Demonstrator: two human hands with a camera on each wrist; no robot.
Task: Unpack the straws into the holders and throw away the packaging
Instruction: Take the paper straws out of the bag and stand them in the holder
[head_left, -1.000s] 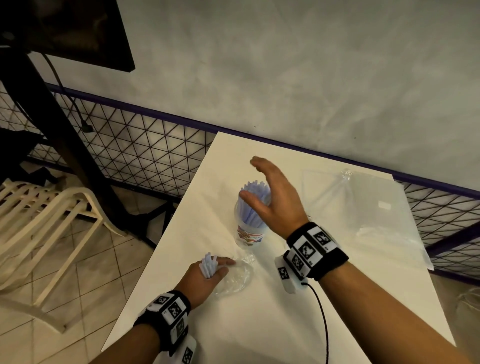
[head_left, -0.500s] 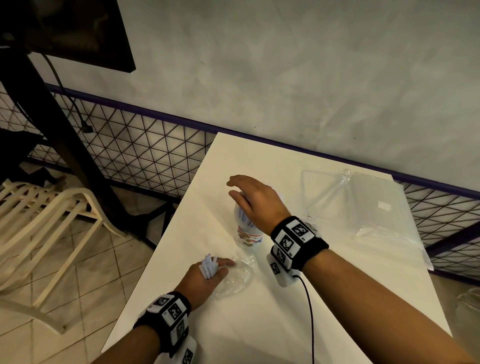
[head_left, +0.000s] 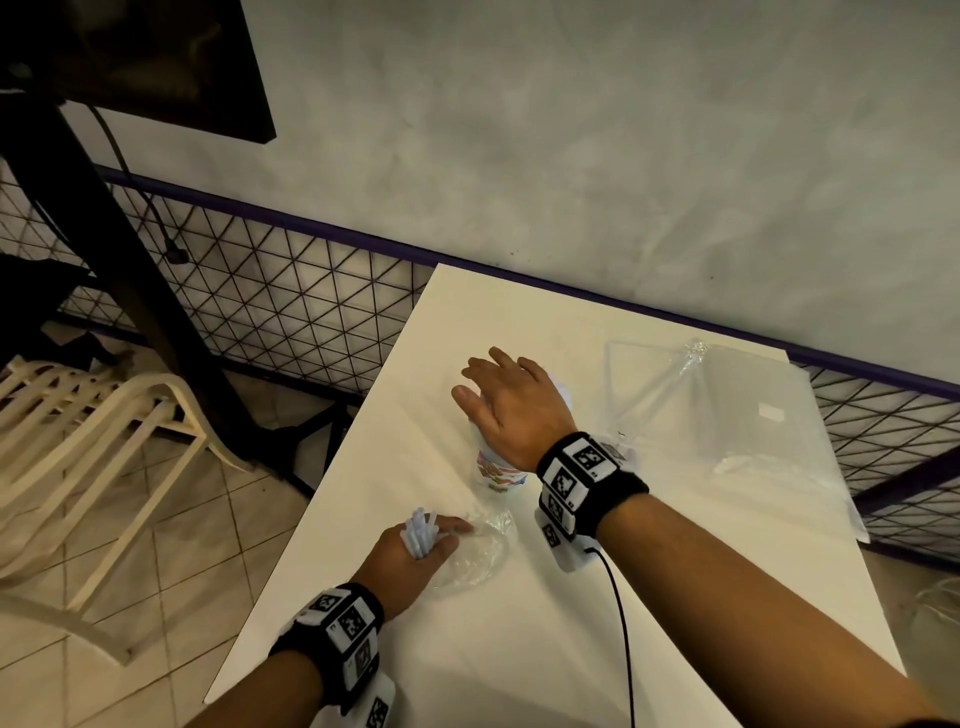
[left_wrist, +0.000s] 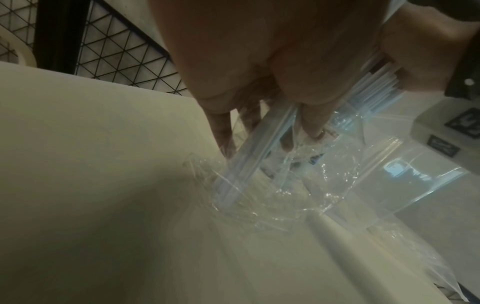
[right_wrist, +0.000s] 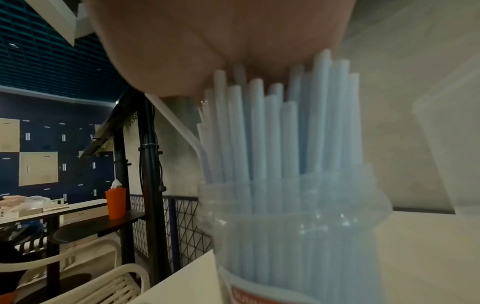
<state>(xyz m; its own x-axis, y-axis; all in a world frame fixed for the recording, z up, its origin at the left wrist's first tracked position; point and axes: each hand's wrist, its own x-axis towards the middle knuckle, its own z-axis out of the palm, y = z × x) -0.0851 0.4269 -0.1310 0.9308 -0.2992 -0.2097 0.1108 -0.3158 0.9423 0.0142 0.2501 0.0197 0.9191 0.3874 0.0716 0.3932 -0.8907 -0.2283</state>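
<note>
1. The room was dim, with a grey plaster wall (head_left: 571, 156) behind a white table (head_left: 519, 649). A wire mesh fence (head_left: 291, 312) ran along the table's far edge, and a cream plastic chair (head_left: 93, 457) stood on the tiled floor off to the left

2. At the table's near left, the left hand (head_left: 415, 556) was curled round a small bundle of pale blue straws (head_left: 421, 530). Their lower ends sat inside a crumpled clear wrapper (head_left: 478, 551) lying on the table

3. In the middle stood the holder (head_left: 496, 470), a clear plastic cup with a printed label, packed with upright straws of uneven height. The right hand (head_left: 511, 410) lay flat across their tops, fingers spread wide and gripping nothing, the palm touching the tallest tips in the right wrist view

4. To the right, a large flat clear bag (head_left: 737, 415) rested on the table, well apart from the holder

5. Risk, as a judgement: the cup looked light and top-heavy, so an off-centre press could tip it and spill the straws towards the table edge

6. The holder seemed nearly full, so forcing the left-hand bundle in might bend straws or push others out

7. The wrapper clung round the bundle's ends and could ride along into the cup if not stripped first

8. The straws were thin, translucent, pale blue and straight, though one at the bundle's left side leaned outwards with a bend
</note>
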